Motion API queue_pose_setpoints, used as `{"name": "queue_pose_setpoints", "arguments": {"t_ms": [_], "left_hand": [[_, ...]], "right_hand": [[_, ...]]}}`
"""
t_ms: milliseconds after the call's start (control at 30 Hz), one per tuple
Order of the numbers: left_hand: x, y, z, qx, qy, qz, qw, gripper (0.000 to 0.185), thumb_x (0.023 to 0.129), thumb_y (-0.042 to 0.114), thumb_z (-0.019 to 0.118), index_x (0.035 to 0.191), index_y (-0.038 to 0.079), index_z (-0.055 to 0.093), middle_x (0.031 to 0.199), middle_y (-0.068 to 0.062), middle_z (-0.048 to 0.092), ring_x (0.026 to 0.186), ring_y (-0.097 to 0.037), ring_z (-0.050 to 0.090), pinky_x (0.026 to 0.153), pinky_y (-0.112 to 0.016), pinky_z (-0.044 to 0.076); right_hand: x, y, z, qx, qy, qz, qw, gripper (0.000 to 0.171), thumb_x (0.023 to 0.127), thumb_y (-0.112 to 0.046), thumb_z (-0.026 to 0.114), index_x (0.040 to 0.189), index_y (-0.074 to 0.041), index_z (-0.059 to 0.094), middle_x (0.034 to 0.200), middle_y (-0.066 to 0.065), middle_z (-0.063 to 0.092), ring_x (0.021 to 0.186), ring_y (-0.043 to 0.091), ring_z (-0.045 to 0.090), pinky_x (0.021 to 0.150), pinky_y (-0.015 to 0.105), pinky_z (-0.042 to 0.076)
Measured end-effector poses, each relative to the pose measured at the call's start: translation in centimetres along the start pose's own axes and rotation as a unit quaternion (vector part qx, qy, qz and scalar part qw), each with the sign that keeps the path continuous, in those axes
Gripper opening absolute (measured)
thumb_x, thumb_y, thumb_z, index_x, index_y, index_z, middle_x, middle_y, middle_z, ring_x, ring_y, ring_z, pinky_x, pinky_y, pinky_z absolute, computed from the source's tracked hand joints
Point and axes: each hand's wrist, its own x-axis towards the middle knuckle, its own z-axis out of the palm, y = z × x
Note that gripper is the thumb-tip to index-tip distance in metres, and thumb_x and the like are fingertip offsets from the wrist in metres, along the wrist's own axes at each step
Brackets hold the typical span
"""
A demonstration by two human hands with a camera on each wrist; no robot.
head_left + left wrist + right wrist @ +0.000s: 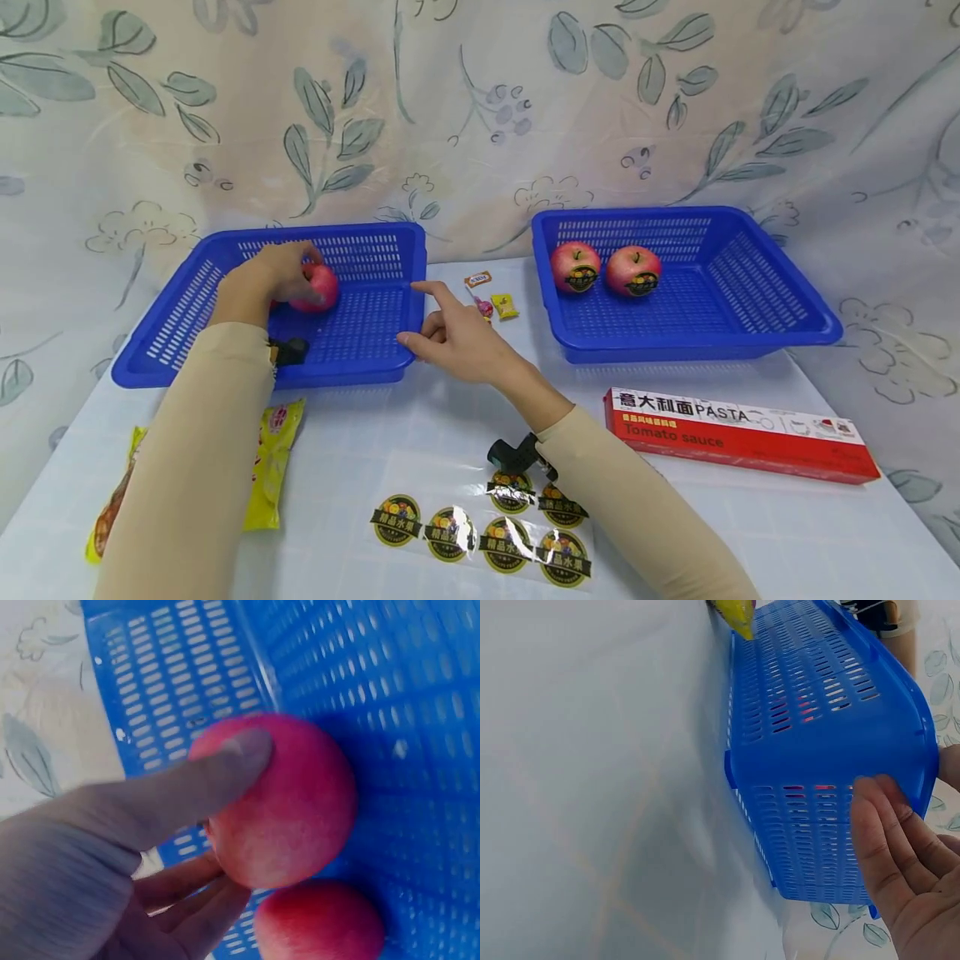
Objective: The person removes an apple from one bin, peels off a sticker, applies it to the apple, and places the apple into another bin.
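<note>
In the left blue basket [375,333], my left hand [273,271] grips a red apple [289,806]. The thumb lies across its upper side and the other fingers are partly hidden behind it. A second apple [319,922] sits right beside it, mostly hidden in the head view. My right hand [461,337] is at this basket's right side, with fingers by the outer wall and rim. Its fingers are fairly straight, and I cannot tell how firmly they touch. Two apples [633,271] bearing round black-and-gold stickers sit in the right blue basket [705,340].
A clear sheet of round stickers [450,533] lies at the front, partly under the right sleeve. A red pasta box [738,437] is at right. Small candies [504,306] lie between the baskets. Yellow snack packets [273,467] lie around the left sleeve. A patterned curtain [480,125] hangs behind.
</note>
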Motion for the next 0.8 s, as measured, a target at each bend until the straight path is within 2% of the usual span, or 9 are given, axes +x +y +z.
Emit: {"name": "queue_pose_setpoints", "arguments": {"t_ms": [200,267,367,467,567,667,800], "left_hand": [[-1.2,1.2,-1.0,0.026,0.007,-0.007,0.9996,0.08,0.088,0.035,0.078,0.152,0.009,0.037,0.144,-0.034,0.042,0.125,-0.057,0.042,0.099,-0.077,0.041],[-1.6,1.6,-1.5,0.035,0.019,0.008,0.9992,0.084,0.087,0.036,0.078,0.153,0.004,0.036,0.143,-0.034,0.044,0.126,-0.055,0.043,0.102,-0.077,0.038],[-2.2,2.2,-2.2,0.046,0.04,0.043,0.9972,0.086,0.086,0.035,0.078,0.15,-0.007,0.037,0.136,-0.033,0.049,0.121,-0.05,0.046,0.104,-0.071,0.04],[-2.8,2.8,-2.5,0.049,0.062,0.073,0.9942,0.085,0.085,0.036,0.081,0.144,-0.012,0.043,0.127,-0.03,0.054,0.114,-0.046,0.047,0.099,-0.063,0.046],[-3.6,3.3,-2.4,0.034,0.074,0.093,0.9923,0.085,0.083,0.038,0.084,0.143,-0.01,0.047,0.127,-0.028,0.054,0.114,-0.044,0.047,0.095,-0.06,0.049],[-4.6,3.8,-2.0,0.014,0.083,0.108,0.9906,0.087,0.081,0.04,0.086,0.145,-0.004,0.046,0.135,-0.027,0.051,0.122,-0.045,0.045,0.097,-0.063,0.049],[-6.2,4.3,-1.2,-0.009,0.111,0.127,0.9857,0.085,0.08,0.04,0.086,0.147,0.004,0.046,0.142,-0.024,0.046,0.128,-0.045,0.042,0.096,-0.063,0.052]], "right_hand": [[-0.1,0.0,0.0,0.029,-0.006,0.012,1.0,0.074,0.101,-0.026,0.068,0.158,-0.007,0.025,0.084,0.002,0.07,0.073,0.014,0.067,0.069,0.026,0.055],[-0.1,0.0,-0.1,0.027,-0.005,0.016,0.999,0.074,0.101,-0.027,0.068,0.158,-0.008,0.025,0.085,0.002,0.07,0.075,0.014,0.067,0.071,0.026,0.056],[-0.2,-0.2,-0.4,0.008,-0.001,0.023,1.0,0.074,0.101,-0.03,0.067,0.158,-0.009,0.026,0.089,0.0,0.071,0.078,0.013,0.067,0.073,0.026,0.056],[-0.3,-0.4,-0.7,-0.022,0.0,0.022,1.0,0.073,0.101,-0.032,0.067,0.158,-0.009,0.026,0.094,-0.001,0.072,0.083,0.01,0.068,0.077,0.025,0.057],[-0.6,-0.5,-1.2,-0.049,0.0,0.012,0.999,0.073,0.101,-0.032,0.067,0.157,-0.008,0.027,0.097,-0.001,0.072,0.086,0.008,0.069,0.084,0.027,0.057],[-1.2,-0.5,-1.9,-0.063,0.005,0.008,0.998,0.074,0.1,-0.032,0.068,0.157,-0.009,0.028,0.098,-0.001,0.073,0.087,0.008,0.071,0.087,0.029,0.057],[-2.3,-0.3,-2.7,-0.07,0.014,0.013,0.997,0.073,0.1,-0.033,0.068,0.157,-0.01,0.029,0.1,0.0,0.073,0.087,0.01,0.072,0.082,0.029,0.059]]}}
